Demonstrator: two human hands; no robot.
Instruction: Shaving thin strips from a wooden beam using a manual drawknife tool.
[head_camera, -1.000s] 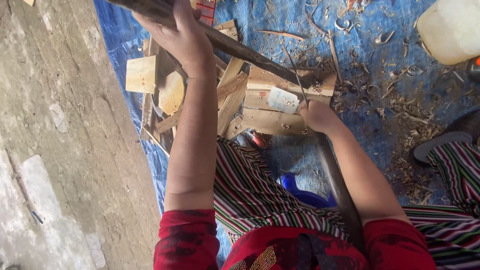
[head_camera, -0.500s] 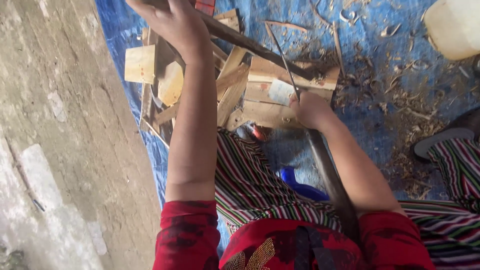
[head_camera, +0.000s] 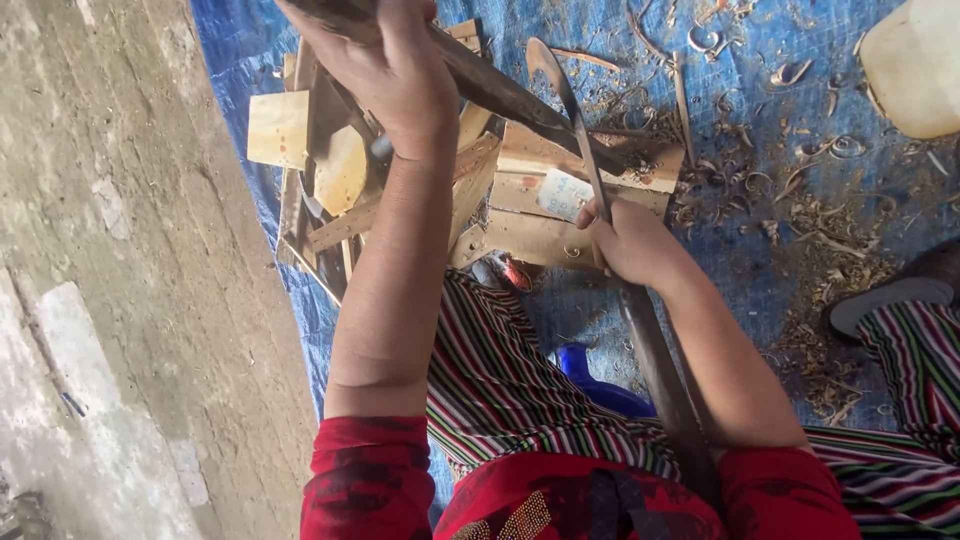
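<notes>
Both hands busy: left hand (head_camera: 395, 75) grips stick (head_camera: 500, 90), right hand (head_camera: 630, 240) knife (head_camera: 570, 110).

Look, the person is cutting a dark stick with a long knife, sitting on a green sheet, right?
Not quite: the sheet is blue, as the head view shows. The rest holds: the left hand grips the dark stick and the right hand holds the long knife.

dark wood stick (head_camera: 500, 90) | slanted over scraps | curved blade (head_camera: 570, 110) | edge against stick
</notes>
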